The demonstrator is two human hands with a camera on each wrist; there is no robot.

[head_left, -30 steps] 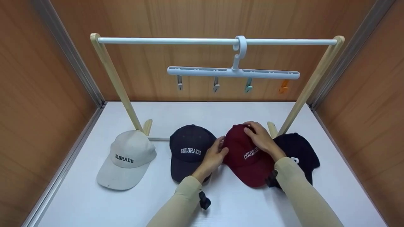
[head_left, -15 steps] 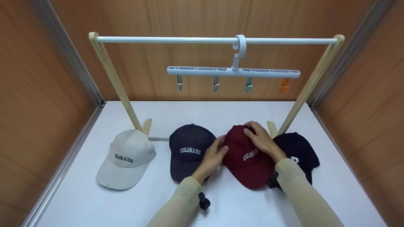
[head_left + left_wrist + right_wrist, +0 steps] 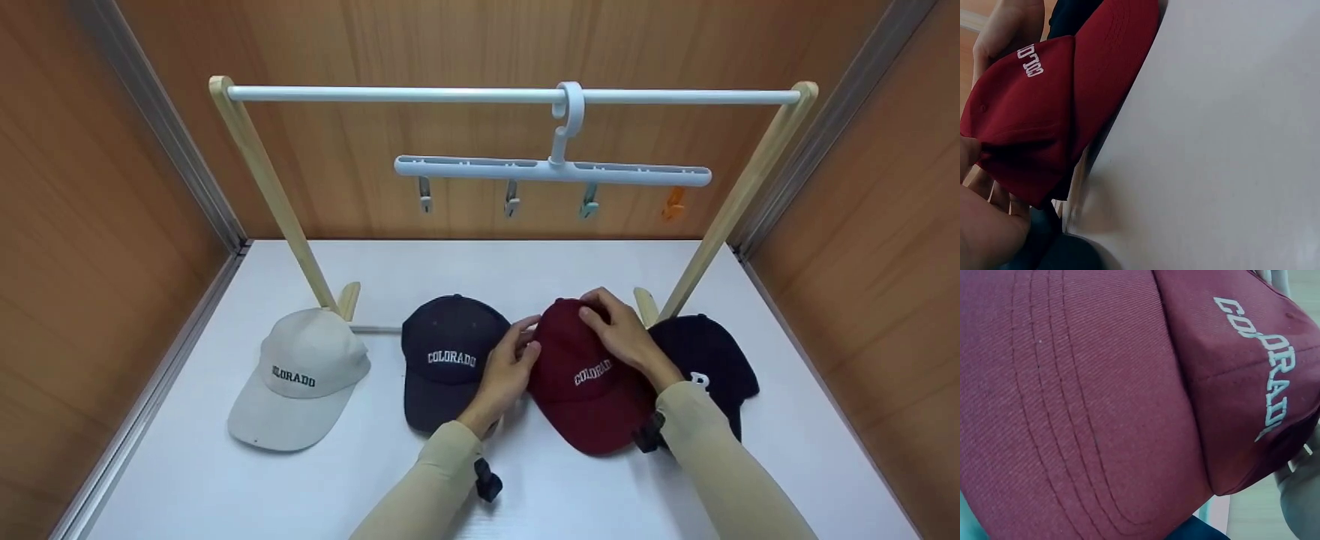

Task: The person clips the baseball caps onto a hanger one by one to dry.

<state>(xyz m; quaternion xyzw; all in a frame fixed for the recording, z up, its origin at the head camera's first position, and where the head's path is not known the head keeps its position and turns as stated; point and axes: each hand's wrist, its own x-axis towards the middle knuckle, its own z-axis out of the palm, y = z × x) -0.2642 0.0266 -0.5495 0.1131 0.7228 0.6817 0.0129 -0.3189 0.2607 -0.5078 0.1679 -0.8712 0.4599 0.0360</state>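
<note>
Both hands hold a dark red baseball cap (image 3: 581, 375) with white lettering, its brim toward the person. My left hand (image 3: 506, 371) pinches the crown's left edge; in the left wrist view its thumb dents the cloth, with the other fingers behind. My right hand (image 3: 624, 334) grips the crown's upper right, thumb in front and fingers over the top. In the right wrist view the brim (image 3: 1089, 405) fills much of the picture. Beside the left hand lies a dark navy cap (image 3: 442, 337) lettered COLORADO. A black cap (image 3: 705, 349) lies partly hidden behind the right forearm.
A light grey cap (image 3: 307, 352) lies at the left of the white table (image 3: 480, 270). Behind stands a wooden rack with a white bar (image 3: 375, 94). From it hangs a white hanger (image 3: 480, 168) with several clips, one an orange clip (image 3: 673, 204). Wood-grain walls (image 3: 465, 45) enclose the table.
The red cap's brim has shifted slightly toward the person, and its lettering slightly left. Both hands keep their hold, the left fingers a little higher. The other caps stay in place.
</note>
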